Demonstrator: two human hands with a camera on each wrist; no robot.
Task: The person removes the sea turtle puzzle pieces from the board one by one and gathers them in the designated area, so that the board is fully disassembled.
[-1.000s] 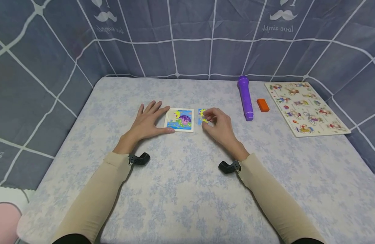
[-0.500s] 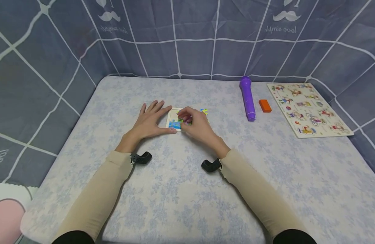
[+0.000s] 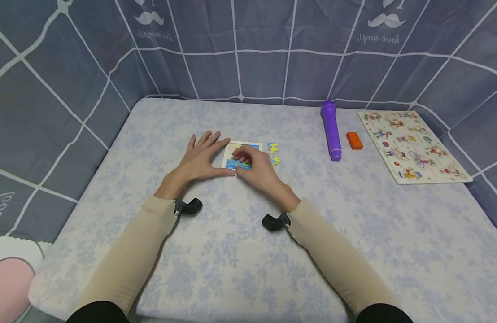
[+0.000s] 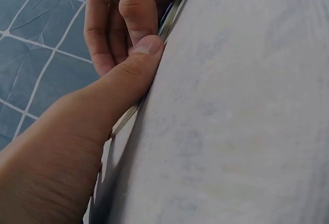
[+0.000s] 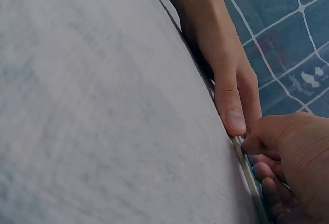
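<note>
A small framed jigsaw puzzle (image 3: pixel 227 154) with a blue, yellow and green picture lies flat on the table. My left hand (image 3: pixel 198 162) rests at its left side, fingers spread, with the thumb along the near edge and the index finger by the far corner. Over the puzzle is my right hand (image 3: pixel 258 169), its fingers curled and its thumb low near the frame's near edge. Whether a piece is between them is hidden. Two loose puzzle pieces, an upper one (image 3: pixel 273 147) and a lower one (image 3: pixel 276 160), lie just right of the frame.
A purple toy microphone (image 3: pixel 331 131) lies to the right, beside an orange block (image 3: pixel 354 141). Farther right is a wooden peg-puzzle board (image 3: pixel 414 148) with cartoon figures. A dark blue gridded curtain (image 3: pixel 256 76) hangs behind the patterned tablecloth (image 3: pixel 224 260).
My right hand has moved left from the loose pieces to over the framed puzzle, uncovering those pieces. My left hand keeps its place at the frame. The view has shifted slightly.
</note>
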